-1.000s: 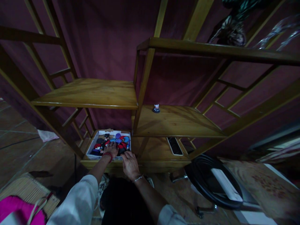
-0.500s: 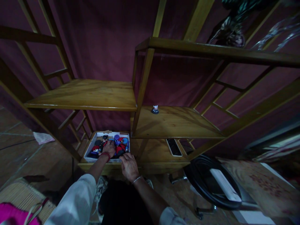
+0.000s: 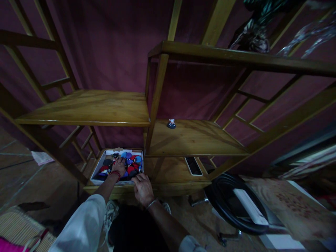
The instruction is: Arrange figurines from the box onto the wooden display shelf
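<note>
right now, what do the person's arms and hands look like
The left hand is ungloved, with a red beaded bracelet at its wrist. The right hand, also ungloved, has a thin silvery bracelet. Pale sleeves stop short of both wrists.

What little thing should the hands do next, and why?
Perhaps the left hand should pinch up one of the colourful pieces, since it is in among them inside the white box, while the right hand is by the box's near right corner.
</note>
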The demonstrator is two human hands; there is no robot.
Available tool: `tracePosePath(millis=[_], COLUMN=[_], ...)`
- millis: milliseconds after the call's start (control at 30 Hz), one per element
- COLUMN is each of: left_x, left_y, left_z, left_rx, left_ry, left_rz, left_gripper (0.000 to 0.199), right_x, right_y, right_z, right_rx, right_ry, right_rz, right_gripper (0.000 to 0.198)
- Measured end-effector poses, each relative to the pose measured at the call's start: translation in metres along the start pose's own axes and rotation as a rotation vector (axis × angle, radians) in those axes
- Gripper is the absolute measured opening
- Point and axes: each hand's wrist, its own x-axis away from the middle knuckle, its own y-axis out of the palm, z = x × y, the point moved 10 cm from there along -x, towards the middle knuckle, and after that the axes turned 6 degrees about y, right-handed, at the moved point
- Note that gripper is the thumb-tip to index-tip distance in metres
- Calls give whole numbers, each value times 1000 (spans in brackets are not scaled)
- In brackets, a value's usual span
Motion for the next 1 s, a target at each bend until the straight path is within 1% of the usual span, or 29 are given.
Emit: tracePosePath(millis=[100, 267, 467, 633, 833, 1000], left_x=[-1, -2, -4, -2, -1, 0], left_y=[-1, -4, -6, -5, -9, -10], left_z=[0, -3, -2, -3, -1, -1], left_rx=[-7, -16, -24, -23, -33, -31], left_ry=[-4, -16, 9, 1, -5, -11], left_rz=[4, 26, 23, 5, 10, 8], left_gripper=[53, 48, 43, 44, 49, 43], right_x=[0, -1, 0, 0, 0, 0], right_y=[-1, 0, 0, 0, 0, 0], right_z=[0, 1, 1, 1, 0, 0], right_rx=[-4, -2, -8, -2, -2, 0], right_ry=[0, 7, 7, 11, 4, -2], right_rz=[4, -14, -3, -20, -8, 0], right_gripper=[21, 23, 23, 25, 23, 24])
